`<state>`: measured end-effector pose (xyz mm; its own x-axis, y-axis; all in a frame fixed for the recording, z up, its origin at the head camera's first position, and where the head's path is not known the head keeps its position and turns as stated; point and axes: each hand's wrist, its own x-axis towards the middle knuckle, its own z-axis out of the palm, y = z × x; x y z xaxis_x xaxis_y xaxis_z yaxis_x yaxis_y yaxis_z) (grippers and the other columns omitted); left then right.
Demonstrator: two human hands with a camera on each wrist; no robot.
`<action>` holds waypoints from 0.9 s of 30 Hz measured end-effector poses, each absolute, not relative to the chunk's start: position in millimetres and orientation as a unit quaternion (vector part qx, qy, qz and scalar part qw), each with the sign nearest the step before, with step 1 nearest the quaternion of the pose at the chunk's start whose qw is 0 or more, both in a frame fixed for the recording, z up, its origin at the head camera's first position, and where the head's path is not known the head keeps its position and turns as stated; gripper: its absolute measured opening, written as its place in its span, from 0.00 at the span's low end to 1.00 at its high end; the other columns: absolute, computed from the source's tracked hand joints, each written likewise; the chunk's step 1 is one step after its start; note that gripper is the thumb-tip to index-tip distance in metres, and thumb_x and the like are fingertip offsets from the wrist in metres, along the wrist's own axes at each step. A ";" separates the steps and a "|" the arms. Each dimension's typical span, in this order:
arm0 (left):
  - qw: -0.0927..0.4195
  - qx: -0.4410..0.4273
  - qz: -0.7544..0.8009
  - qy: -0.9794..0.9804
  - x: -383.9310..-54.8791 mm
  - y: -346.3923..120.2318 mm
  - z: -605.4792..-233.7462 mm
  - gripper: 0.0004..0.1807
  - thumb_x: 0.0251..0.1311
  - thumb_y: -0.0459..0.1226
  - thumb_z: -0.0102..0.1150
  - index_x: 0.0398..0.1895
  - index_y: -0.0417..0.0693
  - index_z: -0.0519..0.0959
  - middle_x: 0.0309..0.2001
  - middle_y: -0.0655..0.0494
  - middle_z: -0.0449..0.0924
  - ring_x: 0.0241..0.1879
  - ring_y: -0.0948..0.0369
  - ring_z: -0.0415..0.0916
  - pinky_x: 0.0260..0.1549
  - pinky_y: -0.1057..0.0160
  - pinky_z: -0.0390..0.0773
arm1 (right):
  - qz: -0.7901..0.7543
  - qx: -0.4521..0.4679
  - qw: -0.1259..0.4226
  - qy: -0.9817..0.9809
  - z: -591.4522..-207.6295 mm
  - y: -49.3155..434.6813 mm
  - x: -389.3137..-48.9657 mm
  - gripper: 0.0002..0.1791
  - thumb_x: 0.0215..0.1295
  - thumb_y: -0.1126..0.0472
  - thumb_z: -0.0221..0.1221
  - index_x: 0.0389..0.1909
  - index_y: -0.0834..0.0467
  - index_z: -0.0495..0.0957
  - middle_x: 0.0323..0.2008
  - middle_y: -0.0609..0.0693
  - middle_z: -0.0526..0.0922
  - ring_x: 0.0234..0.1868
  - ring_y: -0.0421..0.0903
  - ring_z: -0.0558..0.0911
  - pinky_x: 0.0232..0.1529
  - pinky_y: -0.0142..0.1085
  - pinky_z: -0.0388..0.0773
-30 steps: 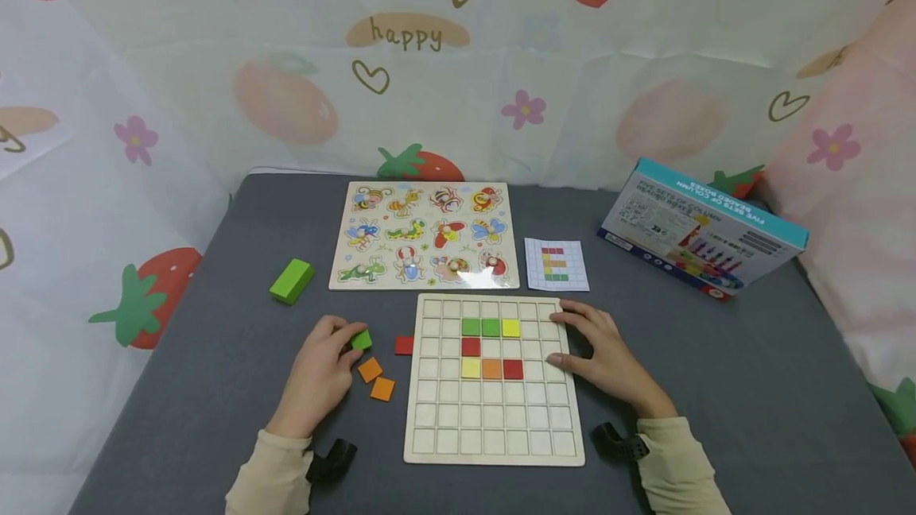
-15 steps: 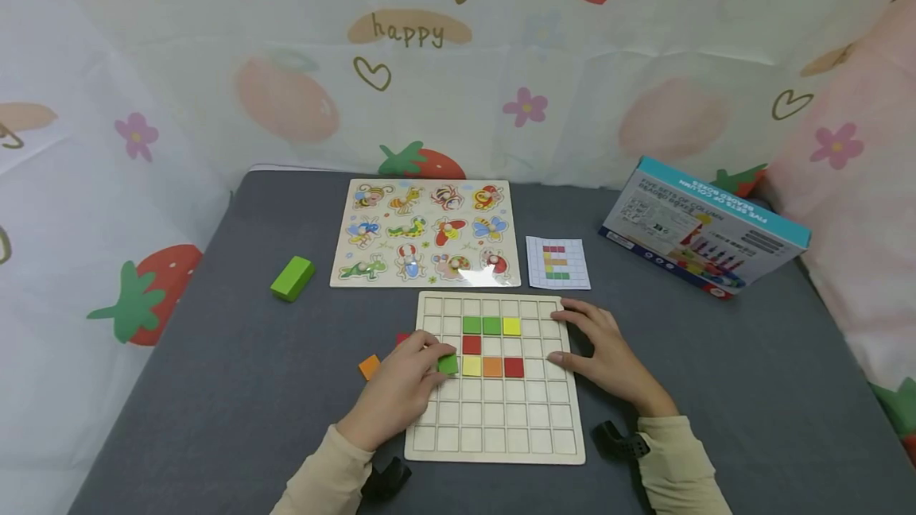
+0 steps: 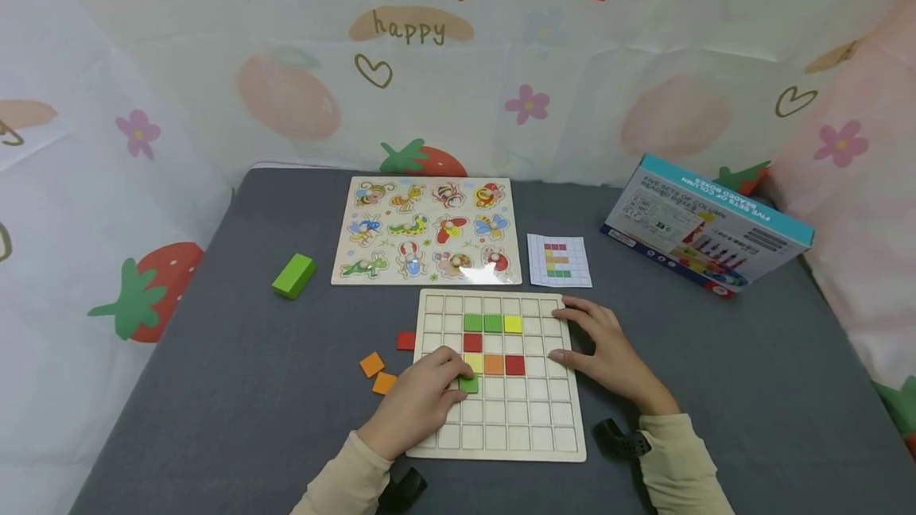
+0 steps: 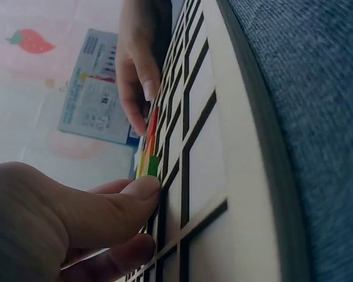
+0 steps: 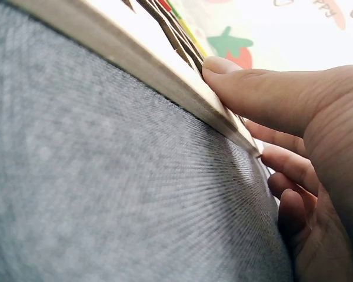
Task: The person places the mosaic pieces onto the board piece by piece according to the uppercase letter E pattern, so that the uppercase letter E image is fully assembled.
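Note:
A pale wooden grid board (image 3: 504, 437) lies at the middle of the table in the head view. My left hand (image 3: 422, 400) pinches a green square tile (image 3: 468, 385) between thumb and fingers, over the cell just below a yellow tile (image 3: 473, 362). The left wrist view shows the same green tile (image 4: 153, 165) at the thumb's tip, close to the grid. My right hand (image 3: 608, 352) rests on the board's right edge, thumb and fingers spread. Set in the grid are two green tiles (image 3: 483, 323), a second yellow tile (image 3: 512, 324), two red tiles (image 3: 472, 342) and an orange tile (image 3: 494, 365).
Left of the board lie two loose orange tiles (image 3: 371, 365) and a red tile (image 3: 405, 340). A green block (image 3: 293, 276) stands farther left. Behind are an insect puzzle board (image 3: 427, 231), a pattern card (image 3: 560, 261) and a box (image 3: 704, 225) at the right.
My left hand has carried the green tile rightward from beside the loose orange tiles onto the board, ending below the yellow tile. My right hand has stayed at the board's edge.

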<state>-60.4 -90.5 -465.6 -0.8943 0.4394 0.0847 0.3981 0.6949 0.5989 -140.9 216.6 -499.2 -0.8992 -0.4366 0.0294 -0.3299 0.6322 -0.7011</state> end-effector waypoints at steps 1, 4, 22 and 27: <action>0.032 0.227 0.317 0.920 -60.3 -90.3 -466.1 0.10 0.57 0.33 0.65 0.43 0.50 0.82 0.44 0.59 0.77 0.38 0.64 0.75 0.41 0.65 0.78 | -0.372 -0.212 0.072 0.901 -499.0 216.7 -141.0 0.34 0.56 0.42 0.66 0.64 0.47 0.70 0.71 0.45 0.58 0.68 0.52 0.55 0.60 0.58 0.58; 0.031 0.232 0.310 0.922 -60.3 -89.6 -467.5 0.10 0.57 0.34 0.65 0.43 0.51 0.82 0.44 0.60 0.77 0.40 0.64 0.75 0.42 0.64 0.78 | -0.371 -0.211 0.074 0.901 -498.5 216.7 -141.0 0.34 0.57 0.42 0.66 0.64 0.47 0.70 0.71 0.45 0.58 0.68 0.52 0.55 0.60 0.58 0.57; 0.002 0.240 0.314 0.918 -59.2 -87.3 -470.7 0.06 0.56 0.35 0.67 0.37 0.53 0.85 0.37 0.61 0.76 0.36 0.65 0.69 0.37 0.67 0.75 | -0.372 -0.211 0.074 0.901 -497.8 216.7 -141.0 0.34 0.56 0.43 0.66 0.64 0.47 0.70 0.71 0.45 0.58 0.68 0.51 0.55 0.60 0.57 0.57; 0.009 0.240 0.306 0.921 -60.5 -87.0 -472.0 0.05 0.56 0.38 0.67 0.36 0.53 0.84 0.36 0.63 0.77 0.36 0.66 0.70 0.37 0.68 0.75 | -0.372 -0.212 0.075 0.901 -498.4 216.7 -141.0 0.34 0.56 0.43 0.66 0.64 0.47 0.70 0.71 0.45 0.58 0.68 0.51 0.55 0.60 0.58 0.57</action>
